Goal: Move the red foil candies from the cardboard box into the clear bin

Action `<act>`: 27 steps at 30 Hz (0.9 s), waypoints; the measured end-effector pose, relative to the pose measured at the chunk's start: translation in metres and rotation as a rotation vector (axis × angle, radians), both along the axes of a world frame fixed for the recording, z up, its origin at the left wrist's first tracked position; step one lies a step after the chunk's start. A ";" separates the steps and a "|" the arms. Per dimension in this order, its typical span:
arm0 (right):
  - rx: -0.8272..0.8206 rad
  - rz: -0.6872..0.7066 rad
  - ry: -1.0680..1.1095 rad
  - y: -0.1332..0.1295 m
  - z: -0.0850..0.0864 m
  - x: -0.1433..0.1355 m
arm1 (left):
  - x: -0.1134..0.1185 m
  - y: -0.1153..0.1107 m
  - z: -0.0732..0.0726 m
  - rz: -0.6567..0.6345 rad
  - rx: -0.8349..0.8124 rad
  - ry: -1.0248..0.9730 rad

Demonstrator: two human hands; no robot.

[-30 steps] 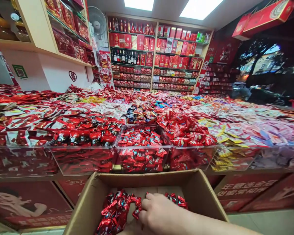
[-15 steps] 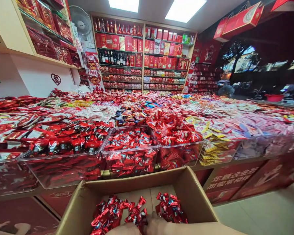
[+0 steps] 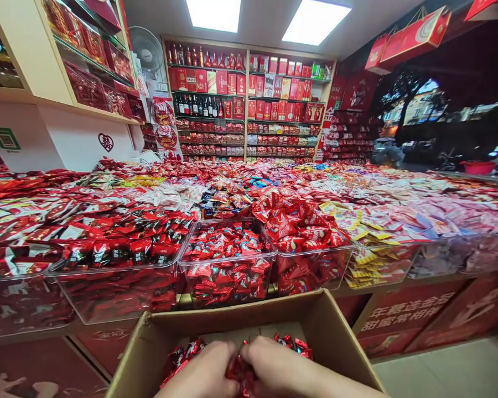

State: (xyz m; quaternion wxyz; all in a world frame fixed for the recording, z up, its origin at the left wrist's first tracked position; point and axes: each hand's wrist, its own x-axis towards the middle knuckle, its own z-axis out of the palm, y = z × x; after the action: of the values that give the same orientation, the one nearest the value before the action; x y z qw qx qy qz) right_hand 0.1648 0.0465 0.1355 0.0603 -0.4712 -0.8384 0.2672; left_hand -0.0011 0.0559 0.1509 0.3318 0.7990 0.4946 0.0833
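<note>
Both of my hands are inside an open cardboard box at the bottom centre. My left hand and my right hand are close together, with curled fingers around several red wrapped candies between them. More red candies lie in the box left of my left hand, and others show beyond my right hand. Just behind the box, a clear bin holds similar red candies with blue marks.
Clear bins of red packets and larger red packets flank the middle bin. Yellow packets are farther right. Candy piles spread back to shelves of bottles and boxes. Tiled floor shows at lower right.
My hands have risen from the bottom of the box with candies between them, showing more of both hands. The view has shifted slightly, so the surroundings appear lower and farther right.
</note>
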 end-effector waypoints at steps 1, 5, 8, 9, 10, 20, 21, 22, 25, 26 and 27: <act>0.020 -0.012 0.015 0.000 0.009 0.004 | 0.000 0.003 0.006 0.025 0.038 0.003; 0.032 -0.063 0.164 -0.003 0.027 0.013 | 0.004 0.009 0.025 -0.028 -0.017 -0.121; -0.035 -0.145 0.266 -0.006 0.030 0.015 | 0.007 0.009 0.031 -0.095 -0.111 -0.216; -0.058 -0.177 0.296 -0.006 0.031 0.015 | 0.007 0.008 0.032 -0.104 -0.137 -0.254; -0.083 -0.205 0.336 -0.006 0.033 0.014 | 0.007 0.009 0.033 -0.104 -0.168 -0.301; -0.539 -0.385 1.061 -0.002 0.064 0.015 | 0.013 0.006 0.036 0.110 -0.682 -0.780; -0.558 -0.393 1.092 -0.003 0.067 0.017 | 0.015 0.004 0.036 0.141 -0.712 -0.821; -0.570 -0.394 1.120 -0.004 0.071 0.018 | 0.016 0.003 0.037 0.168 -0.745 -0.853; -0.567 -0.380 1.175 -0.006 0.075 0.019 | 0.019 0.000 0.040 0.230 -0.807 -0.929; -0.557 -0.371 1.193 -0.005 0.075 0.020 | 0.020 0.000 0.040 0.242 -0.822 -0.951; -0.544 -0.358 1.214 -0.005 0.075 0.020 | 0.020 -0.001 0.041 0.252 -0.838 -0.973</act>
State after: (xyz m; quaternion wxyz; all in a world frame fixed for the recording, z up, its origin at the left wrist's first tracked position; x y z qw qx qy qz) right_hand 0.1848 0.0414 0.2100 0.4421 -0.3676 -0.4687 0.6706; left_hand 0.0191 0.0549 0.1919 0.7888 0.4090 0.3683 0.2738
